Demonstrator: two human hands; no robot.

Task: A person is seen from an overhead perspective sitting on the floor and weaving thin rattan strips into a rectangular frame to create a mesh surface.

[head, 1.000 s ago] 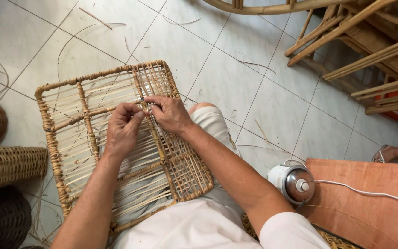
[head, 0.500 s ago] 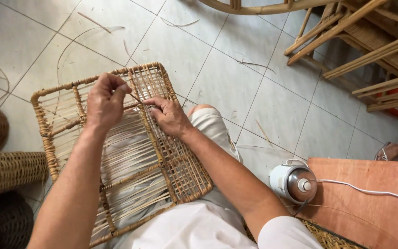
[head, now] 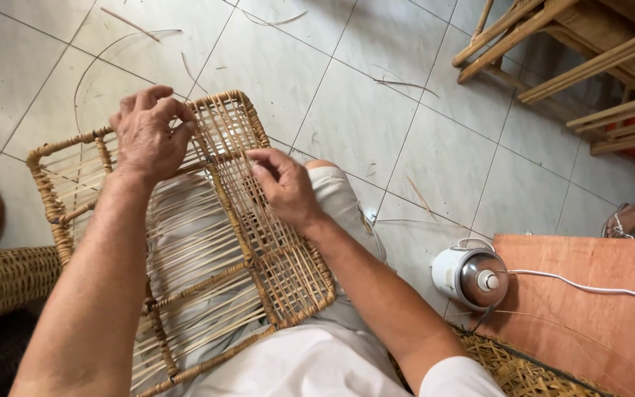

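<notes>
A rectangular woven rattan panel with a pale cane frame and thin tan strands (head: 185, 257) lies tilted across the person's lap, its far edge reaching out over the grey tiled floor (head: 376, 117). The left hand (head: 147, 132) sits at the far end of the panel, fingers curled down into a closed grip around the frame's cross bar and the strands there; what exactly is pinched between the fingertips cannot be told. The right hand (head: 282, 187) is just to the right of the left one and a little nearer the body, thumb and forefinger brought together on a thin strand in the tighter, checkered weave on the panel's right side. The two hands are near one another but do not touch.

Below both hands, toward the body, long parallel strands run the length of the panel over a pale trouser leg. Left of the left hand, a woven cane basket of light brown colour (head: 1, 283) lies on the floor. Well off to the right of the right hand stands a small white round electric cooker with a glass lid (head: 472, 276), beside a reddish wooden board (head: 589, 316). Beyond the hands to the far right are pale wooden chair frames (head: 589, 51).
</notes>
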